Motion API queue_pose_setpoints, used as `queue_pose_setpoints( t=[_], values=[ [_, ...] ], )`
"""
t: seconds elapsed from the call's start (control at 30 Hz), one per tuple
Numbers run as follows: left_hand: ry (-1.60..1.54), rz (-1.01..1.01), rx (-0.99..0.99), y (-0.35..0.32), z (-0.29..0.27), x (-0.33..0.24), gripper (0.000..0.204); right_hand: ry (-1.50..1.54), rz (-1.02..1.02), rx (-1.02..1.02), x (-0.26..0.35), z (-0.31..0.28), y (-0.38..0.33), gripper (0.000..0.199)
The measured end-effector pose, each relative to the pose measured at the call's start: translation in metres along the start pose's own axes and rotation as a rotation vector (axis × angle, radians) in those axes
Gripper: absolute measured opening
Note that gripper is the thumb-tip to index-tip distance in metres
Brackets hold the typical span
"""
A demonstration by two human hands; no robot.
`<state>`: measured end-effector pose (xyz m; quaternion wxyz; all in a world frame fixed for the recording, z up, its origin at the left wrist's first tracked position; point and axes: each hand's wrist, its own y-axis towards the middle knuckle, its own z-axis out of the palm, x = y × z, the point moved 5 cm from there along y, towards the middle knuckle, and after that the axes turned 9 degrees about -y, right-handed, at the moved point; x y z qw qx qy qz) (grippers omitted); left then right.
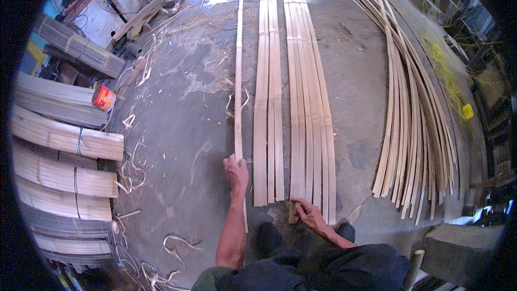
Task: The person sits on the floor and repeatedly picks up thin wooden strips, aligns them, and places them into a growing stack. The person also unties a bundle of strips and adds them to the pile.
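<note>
My left hand [236,172] is closed around one long, narrow bamboo strip [239,81], whose short lower end sticks out below the fist toward me. Right of it, two flat rows of strips run lengthwise away from me over the floor. The left row of bamboo strips [268,113] lies untouched. At the near end of the right row of bamboo strips [311,118], my right hand [309,214] has its fingers bent and pressed together on the leftmost strip's end. Part of that end is hidden by the fingers.
A fanned heap of loose bamboo strips [404,129] lies at the right. Tied bundles of strips [75,178] are stacked along the left, with a red can [104,98] near them. Curled shavings [177,242] litter the grey floor [177,145]. Yellow string [444,70] trails at far right.
</note>
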<state>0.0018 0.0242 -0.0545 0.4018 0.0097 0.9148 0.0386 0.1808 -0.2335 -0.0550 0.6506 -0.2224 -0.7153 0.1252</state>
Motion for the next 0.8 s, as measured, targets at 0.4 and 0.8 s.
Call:
queue_pose_setpoints(
  t=[0.4, 0.8],
  values=[
    [-0.179, 0.187, -0.003, 0.066, 0.007, -0.091, 0.025, -0.032, 0.031, -0.012, -0.002, -0.001, 0.002, 0.030],
    [0.062, 0.071, 0.220, 0.048, 0.045, -0.032, 0.067, -0.041, 0.009, -0.023, -0.001, -0.003, 0.002, 0.031]
  ],
)
